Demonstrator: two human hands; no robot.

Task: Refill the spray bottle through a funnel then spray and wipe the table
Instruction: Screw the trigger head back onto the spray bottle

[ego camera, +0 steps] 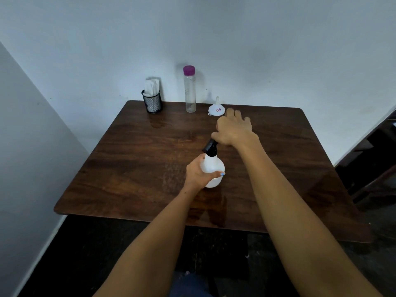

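1. On the dark brown wooden table (132,168), near its middle, we see the round white translucent plastic spray bottle (212,168) with its black trigger head (211,147) standing upright.
2. Our left hand (198,173) grips the bottle's rounded body, fingers curled round it and a blue-painted nail showing at the front.
3. Our right hand (233,130) sits at the top of the black trigger head; the thumb side touches it, while the other fingers stretch forward. We cannot tell whether it truly pinches the head.
4. Just beyond the right hand, a small white plastic funnel (216,108) rests wide end down, spout up.
5. Left of the funnel stands a tall clear bottle with a purple cap (189,91), upright at the table's far edge.
6. Further left, a black mesh cup (152,101) holds white folded tissues (152,86).
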